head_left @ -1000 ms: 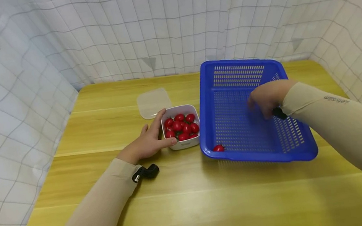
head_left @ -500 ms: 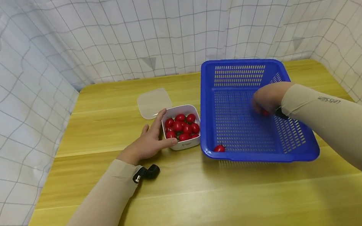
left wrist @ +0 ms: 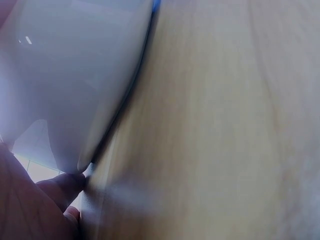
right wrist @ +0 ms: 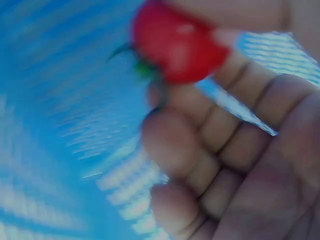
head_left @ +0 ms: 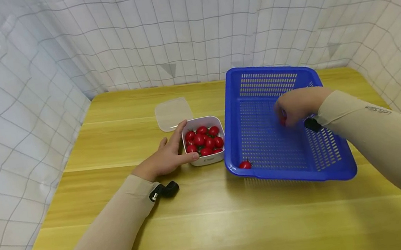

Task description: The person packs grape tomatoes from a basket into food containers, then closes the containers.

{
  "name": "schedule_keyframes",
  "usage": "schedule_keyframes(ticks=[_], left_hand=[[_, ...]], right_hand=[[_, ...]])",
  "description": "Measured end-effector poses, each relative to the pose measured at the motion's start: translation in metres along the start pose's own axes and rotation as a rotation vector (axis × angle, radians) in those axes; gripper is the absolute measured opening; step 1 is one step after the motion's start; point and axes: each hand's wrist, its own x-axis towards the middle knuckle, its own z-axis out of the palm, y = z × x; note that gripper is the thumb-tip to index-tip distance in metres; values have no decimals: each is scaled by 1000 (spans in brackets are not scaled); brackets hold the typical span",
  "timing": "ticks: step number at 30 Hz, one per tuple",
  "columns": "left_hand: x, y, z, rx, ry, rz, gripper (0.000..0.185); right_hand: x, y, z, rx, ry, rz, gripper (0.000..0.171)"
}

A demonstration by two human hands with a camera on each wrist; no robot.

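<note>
A small white container (head_left: pixel 205 161) holding several cherry tomatoes (head_left: pixel 206 141) stands on the table. My left hand (head_left: pixel 165 160) rests against its left side, fingers extended, thumb across the near rim and forefinger by the far corner. In the left wrist view the container's wall (left wrist: pixel 75 65) fills the upper left. Inside the blue basket (head_left: pixel 229 129), my right hand (head_left: pixel 297 105) pinches a red cherry tomato (right wrist: pixel 177 45) with a green stem between thumb and finger. The other fingers curl below it. Another cherry tomato (head_left: pixel 245 165) lies in the basket's near left corner.
A translucent square lid (head_left: pixel 173 112) lies flat behind the container. The basket's raised left rim stands close beside the container. White grid-patterned curtain (head_left: pixel 187 28) hangs behind the yellow wooden table (head_left: pixel 207 226) and along both sides.
My right hand came up with a cherry tomato from the basket floor and has shifted slightly left. My left hand stays against the container.
</note>
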Motion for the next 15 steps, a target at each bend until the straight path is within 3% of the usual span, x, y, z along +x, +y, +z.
schedule_keyframes(ticks=[6, 11, 15], left_hand=[[0, 1, -2, 5, 6, 5, 112], [-1, 1, -2, 0, -6, -4, 112], [-1, 1, -1, 6, -13, -13, 111]], right_hand=[[13, -58, -47, 243, 162, -105, 12], [42, -106, -53, 257, 239, -232, 16], [61, -129, -50, 210, 237, -287, 26]])
